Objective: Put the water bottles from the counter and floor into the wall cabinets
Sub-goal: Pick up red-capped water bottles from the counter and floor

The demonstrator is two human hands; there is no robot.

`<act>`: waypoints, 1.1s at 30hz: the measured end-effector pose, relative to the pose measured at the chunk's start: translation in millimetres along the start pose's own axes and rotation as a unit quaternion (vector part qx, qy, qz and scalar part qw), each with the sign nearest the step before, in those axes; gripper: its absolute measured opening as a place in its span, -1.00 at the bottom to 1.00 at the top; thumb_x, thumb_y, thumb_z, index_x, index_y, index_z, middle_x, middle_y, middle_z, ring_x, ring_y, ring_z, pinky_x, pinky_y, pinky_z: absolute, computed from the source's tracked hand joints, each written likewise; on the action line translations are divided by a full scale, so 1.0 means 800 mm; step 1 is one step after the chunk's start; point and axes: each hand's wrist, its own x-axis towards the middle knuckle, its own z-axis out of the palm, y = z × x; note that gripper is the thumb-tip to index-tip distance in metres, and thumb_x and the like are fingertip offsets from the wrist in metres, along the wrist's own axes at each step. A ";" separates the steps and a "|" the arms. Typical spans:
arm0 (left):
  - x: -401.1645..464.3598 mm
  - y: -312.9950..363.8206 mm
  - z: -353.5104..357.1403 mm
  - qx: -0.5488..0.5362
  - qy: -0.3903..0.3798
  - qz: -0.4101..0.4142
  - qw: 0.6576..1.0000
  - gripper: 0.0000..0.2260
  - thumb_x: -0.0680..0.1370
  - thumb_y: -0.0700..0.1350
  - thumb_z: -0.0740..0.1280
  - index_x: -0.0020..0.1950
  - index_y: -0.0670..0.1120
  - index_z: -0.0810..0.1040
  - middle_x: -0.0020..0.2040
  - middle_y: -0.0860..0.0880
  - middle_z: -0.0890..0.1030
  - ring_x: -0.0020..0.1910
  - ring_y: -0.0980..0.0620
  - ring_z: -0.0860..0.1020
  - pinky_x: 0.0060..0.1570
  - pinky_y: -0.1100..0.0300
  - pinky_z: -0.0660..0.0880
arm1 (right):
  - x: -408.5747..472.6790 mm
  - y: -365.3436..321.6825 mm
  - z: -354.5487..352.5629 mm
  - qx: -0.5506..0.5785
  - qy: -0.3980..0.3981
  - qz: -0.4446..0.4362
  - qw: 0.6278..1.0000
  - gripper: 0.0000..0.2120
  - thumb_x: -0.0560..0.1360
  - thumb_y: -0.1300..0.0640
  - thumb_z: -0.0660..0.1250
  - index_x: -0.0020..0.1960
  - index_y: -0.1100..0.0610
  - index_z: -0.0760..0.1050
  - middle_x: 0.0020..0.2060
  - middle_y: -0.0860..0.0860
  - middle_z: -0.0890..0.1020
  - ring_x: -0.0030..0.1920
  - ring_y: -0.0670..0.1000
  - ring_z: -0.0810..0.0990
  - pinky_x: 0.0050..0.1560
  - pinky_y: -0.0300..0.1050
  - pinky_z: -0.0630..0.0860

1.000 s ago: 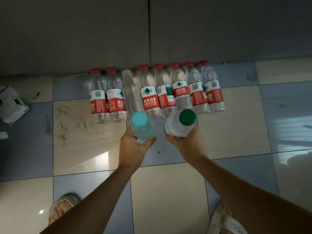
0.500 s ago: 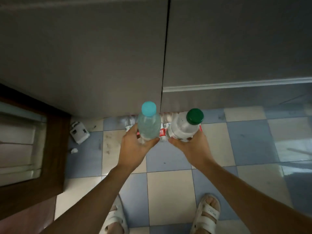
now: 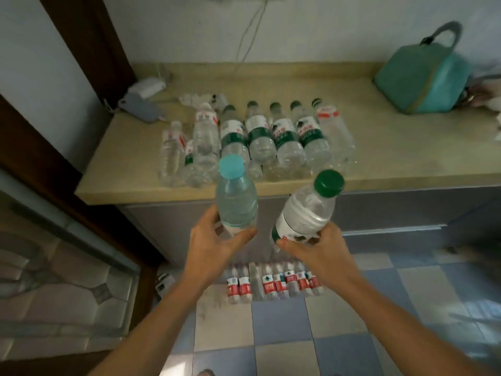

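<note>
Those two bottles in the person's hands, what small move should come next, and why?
Probably lift both toward the wall cabinets, which are out of view. The left hand grips the clear plastic bottle with the light blue cap, the right hand grips the clear plastic bottle with the dark green cap, both already raised above the beige counter edge.

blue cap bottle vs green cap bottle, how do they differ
The blue cap bottle in the left hand stands nearly upright and looks tinted, with no label showing. The green cap bottle in the right hand tilts to the right and has a white and green label. Both are capped plastic bottles, gripped near the base.
</note>
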 end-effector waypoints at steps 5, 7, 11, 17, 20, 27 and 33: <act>0.060 0.087 -0.082 0.003 -0.010 0.052 0.999 -0.45 0.31 0.17 0.58 0.25 0.12 0.56 0.10 0.27 0.66 0.09 0.27 0.62 0.01 0.32 0.55 | 0.024 -0.124 0.022 0.020 0.027 -0.051 0.998 -0.51 0.32 0.16 0.63 0.21 0.09 0.56 -0.03 -0.13 0.73 0.01 -0.14 0.70 0.04 -0.17 0.62; 0.089 0.119 -0.102 0.004 -0.007 0.071 0.997 -0.47 0.35 0.08 0.60 0.27 0.05 0.56 0.10 0.22 0.67 0.09 0.23 0.63 0.03 0.23 0.58 | 0.038 -0.169 0.024 0.023 0.038 -0.079 0.996 -0.51 0.33 0.16 0.62 0.22 0.05 0.56 0.01 -0.16 0.72 0.05 -0.17 0.68 0.04 -0.24 0.59; 0.148 0.198 -0.121 -0.012 0.010 0.118 0.993 -0.53 0.37 0.04 0.60 0.23 0.09 0.56 0.07 0.24 0.67 0.05 0.25 0.64 -0.01 0.39 0.56 | 0.074 -0.260 0.005 0.032 0.077 -0.118 0.989 -0.45 0.30 0.11 0.64 0.22 -0.09 0.53 0.00 -0.29 0.69 0.01 -0.29 0.65 -0.08 -0.43 0.53; 0.239 0.346 -0.124 -0.013 0.077 0.207 0.975 -0.54 0.38 0.09 0.58 0.23 0.18 0.52 0.08 0.32 0.64 0.04 0.29 0.61 -0.08 0.45 0.53 | 0.137 -0.408 -0.055 0.038 0.080 -0.230 0.969 -0.50 0.36 0.15 0.60 0.25 -0.01 0.53 0.00 -0.23 0.71 0.01 -0.26 0.66 -0.08 -0.43 0.56; 0.278 0.417 -0.129 -0.004 0.119 0.244 0.963 -0.52 0.39 0.08 0.57 0.25 0.17 0.50 0.10 0.23 0.65 0.05 0.22 0.62 -0.04 0.32 0.57 | 0.174 -0.475 -0.082 0.047 0.068 -0.300 0.951 -0.53 0.40 0.21 0.56 0.24 -0.02 0.51 -0.02 -0.23 0.70 0.00 -0.24 0.66 -0.07 -0.38 0.57; 0.363 0.557 -0.151 -0.010 0.205 0.297 0.933 -0.51 0.41 0.05 0.54 0.29 0.02 0.51 0.13 0.14 0.64 0.05 0.22 0.61 -0.03 0.34 0.55 | 0.272 -0.620 -0.122 0.090 0.072 -0.376 0.919 -0.30 0.38 0.19 0.58 0.31 -0.07 0.21 0.11 -0.19 0.54 0.04 -0.25 0.59 -0.07 -0.34 0.52; 0.450 0.630 -0.193 0.001 0.224 0.315 0.922 -0.48 0.40 0.05 0.56 0.31 0.06 0.50 0.17 0.13 0.62 0.03 0.28 0.58 -0.06 0.35 0.50 | 0.348 -0.719 -0.136 0.089 0.056 -0.408 0.907 -0.27 0.37 0.23 0.59 0.38 0.04 0.24 0.20 -0.09 0.55 0.16 -0.15 0.56 0.08 -0.22 0.50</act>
